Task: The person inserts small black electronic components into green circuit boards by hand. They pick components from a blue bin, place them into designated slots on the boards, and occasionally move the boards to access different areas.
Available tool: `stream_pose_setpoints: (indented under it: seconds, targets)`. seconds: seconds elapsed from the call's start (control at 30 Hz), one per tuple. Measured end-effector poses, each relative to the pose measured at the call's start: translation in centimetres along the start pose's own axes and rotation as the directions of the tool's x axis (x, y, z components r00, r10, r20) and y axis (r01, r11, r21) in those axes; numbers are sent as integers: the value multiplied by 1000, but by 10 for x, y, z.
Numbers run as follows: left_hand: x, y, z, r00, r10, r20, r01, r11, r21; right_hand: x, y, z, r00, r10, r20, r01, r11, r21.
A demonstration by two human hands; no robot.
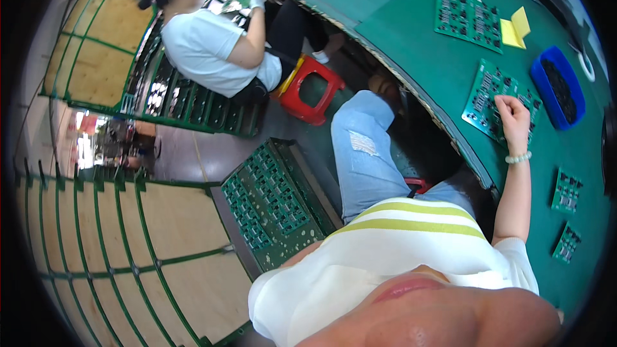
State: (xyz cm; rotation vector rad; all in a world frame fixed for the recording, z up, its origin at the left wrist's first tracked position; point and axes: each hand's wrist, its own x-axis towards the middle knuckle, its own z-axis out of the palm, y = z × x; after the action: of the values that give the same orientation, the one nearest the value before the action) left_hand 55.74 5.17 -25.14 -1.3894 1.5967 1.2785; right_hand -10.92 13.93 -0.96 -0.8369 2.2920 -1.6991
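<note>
my right hand (514, 115) w/ fingers curled narrow sits on the green circuit board (491, 99), blue tray (558, 87) just beside it, left hand out of view.

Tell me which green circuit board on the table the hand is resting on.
The hand rests on the large board beside the blue tray; the other large board and two small boards lie untouched.

An electronics assembly workshop: green circuit boards (500, 101) lie under the right hand (514, 114) on a green workbench (411, 58), racks of boards (273, 199) on the floor well left of it.
</note>
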Motion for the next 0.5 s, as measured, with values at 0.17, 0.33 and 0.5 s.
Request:
stream_pose_setpoints:
  seconds: [0.17,0.33,0.5]
  targets:
    - [1,19,-18,998,-19,-53,20,1000,9,0,-3,-2,999,20,-37,-20,1000,9]
    - [-4,32,-29,998,-4,-68,5,1000,29,0,-10,-4,998,25,-57,-29,997,-70]
    - [-5,38,-44,998,5,-59,0,998,69,-1,-4,-4,999,17,-51,-21,997,-72]
